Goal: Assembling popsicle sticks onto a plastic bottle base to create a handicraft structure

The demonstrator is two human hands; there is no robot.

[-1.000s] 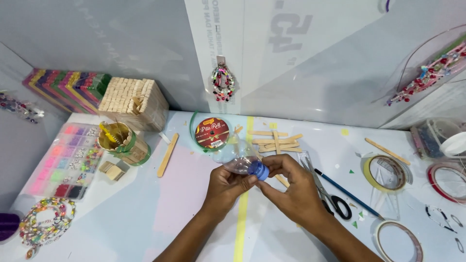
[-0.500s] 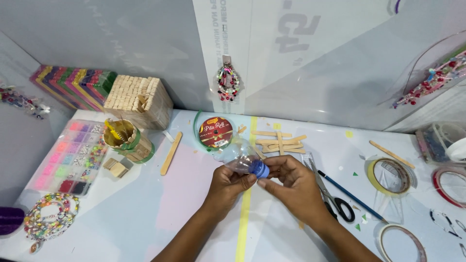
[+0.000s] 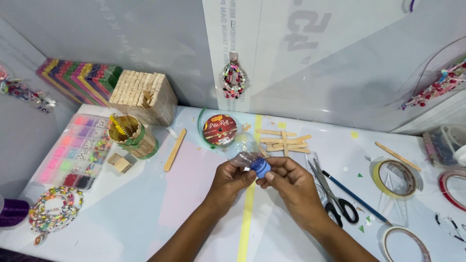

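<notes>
grip: clear plastic bottle (image 3: pixel 242 154) is clasped at its neck by the left hand (image 3: pixel 229 180), blue cap (image 3: pixel 260 167) is pinched by right hand (image 3: pixel 291 187) fingers | place: held just above the table (image 3: pixel 145 213) | near: ribbon roll (image 3: pixel 219 129) behind, scissors (image 3: pixel 335 196) to the right

Clear glossy plastic bottle (image 3: pixel 242 154), blue plastic cap (image 3: pixel 260 167), pale matt wooden sticks (image 3: pixel 284 140), glossy tabletop (image 3: pixel 145 213)

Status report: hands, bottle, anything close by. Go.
Left hand grips clear plastic bottle. Right hand pinches its blue cap. Scissors lie just right of the hands; ribbon roll sits behind bottle.
</notes>
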